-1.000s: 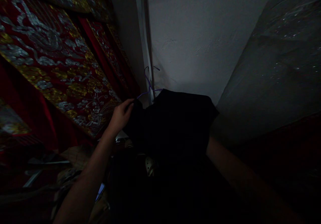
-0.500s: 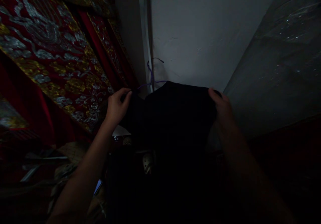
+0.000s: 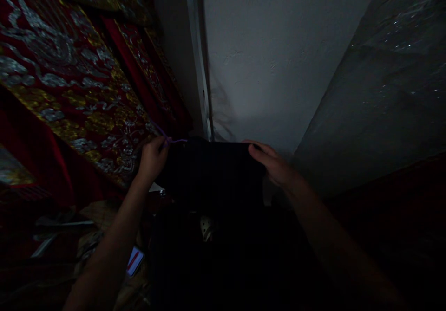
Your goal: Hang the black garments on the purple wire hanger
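A very dark garment, by its shape a shirt, hangs between my two hands. A thin purple clothes hanger shows at its upper left edge. My left hand is closed at the neck of the hanger, beside the cloth; its fingertips are partly hidden. At the garment's upper right corner, my right hand pinches the fabric between thumb and fingers. Darkness hides the garment's folds and lower part.
Red cloth with silver and gold embroidery hangs at left. Ahead is a pale wall with a narrow vertical strip; clear plastic sheeting covers the right. Below lie a light clog with holes and a lit phone.
The hanger has moved down and left, away from the wall strip, to my left hand. My right hand has come inward and slightly down with the garment, so both hands are closer together.
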### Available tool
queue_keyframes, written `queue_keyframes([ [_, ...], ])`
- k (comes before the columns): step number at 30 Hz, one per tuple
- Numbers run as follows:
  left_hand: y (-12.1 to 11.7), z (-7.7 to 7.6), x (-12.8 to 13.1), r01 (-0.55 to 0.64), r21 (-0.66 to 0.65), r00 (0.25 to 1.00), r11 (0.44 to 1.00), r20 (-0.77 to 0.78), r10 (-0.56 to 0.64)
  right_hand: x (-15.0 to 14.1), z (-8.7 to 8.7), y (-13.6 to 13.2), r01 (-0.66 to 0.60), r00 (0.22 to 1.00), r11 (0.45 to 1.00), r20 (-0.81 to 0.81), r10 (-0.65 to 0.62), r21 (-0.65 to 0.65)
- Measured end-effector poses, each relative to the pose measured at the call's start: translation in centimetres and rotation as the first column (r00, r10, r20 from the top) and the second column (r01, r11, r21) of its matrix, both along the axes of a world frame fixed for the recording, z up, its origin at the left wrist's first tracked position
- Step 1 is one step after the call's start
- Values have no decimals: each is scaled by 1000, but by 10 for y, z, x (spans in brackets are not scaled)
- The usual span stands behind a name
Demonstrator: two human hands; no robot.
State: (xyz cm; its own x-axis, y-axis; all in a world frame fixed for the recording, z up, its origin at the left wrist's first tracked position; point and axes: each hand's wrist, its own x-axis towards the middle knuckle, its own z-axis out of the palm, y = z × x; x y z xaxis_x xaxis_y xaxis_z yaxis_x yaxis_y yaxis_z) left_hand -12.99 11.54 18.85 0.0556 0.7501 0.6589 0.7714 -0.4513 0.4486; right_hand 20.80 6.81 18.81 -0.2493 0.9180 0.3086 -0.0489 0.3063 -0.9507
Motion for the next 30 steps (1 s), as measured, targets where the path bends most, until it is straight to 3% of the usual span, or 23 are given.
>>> queue_keyframes([
  [1, -3, -3, -1, 24, -37, 999, 999, 24, -23, 3, -1, -7, -173, 982, 985, 76, 174, -16],
  [2, -6, -5, 1, 52, -71, 997, 996, 54, -48, 6, -2, -13, -366, 918, 929, 143, 369, -50],
  [4, -15, -6, 8, 135, -104, 988, 985, 89, -126, 9, -6, -19, -659, 706, 737, 214, 675, -150],
  [5, -19, -6, 14, 188, -93, 980, 978, 83, -180, 7, -10, -18, -704, 649, 686, 225, 726, -184],
  [6, -24, -4, 21, 250, -67, 967, 966, 64, -246, 3, -16, -15, -681, 668, 708, 238, 705, -187],
  [7, -29, -3, 31, 318, -40, 948, 947, 38, -317, -2, -24, -10, -595, 747, 789, 255, 613, -153],
  [9, -37, 2, 53, 469, -1, 883, 883, 0, -469, -15, -44, 6, -283, 922, 959, 279, 270, 10],
  [10, -41, 4, 65, 543, 6, 840, 840, -3, -543, -20, -54, 14, -138, 956, 985, 275, 105, 102],
  [12, -49, 10, 89, 682, -10, 731, 731, 10, -682, -26, -71, 29, 27, 965, 973, 247, -85, 231],
  [14, -53, 16, 107, 784, -50, 621, 619, 26, -784, -24, -82, 38, 48, 970, 965, 219, -106, 257],
  [16, -55, 23, 117, 827, -92, 559, 554, 42, -828, -15, -86, 40, -15, 976, 980, 218, -29, 199],
  [18, -55, 30, 118, 831, -103, 554, 546, 65, -830, -4, -87, 39, -38, 978, 989, 209, 8, 141],
  [21, -53, 37, 116, 819, -102, 574, 565, 110, -812, 9, -82, 36, 85, 987, 985, 120, -104, 152],
  [23, -53, 37, 118, 830, -107, 557, 547, 135, -819, 10, -75, 36, 140, 986, 973, 63, -154, 184],
  [27, -57, 31, 128, 877, -125, 479, 464, 168, -861, 7, -63, 38, 33, 987, 983, 147, -60, 181],
  [30, -56, 25, 123, 865, -164, 499, 474, 187, -846, 18, -63, 34, 18, 975, 998, 221, -29, 52],
])
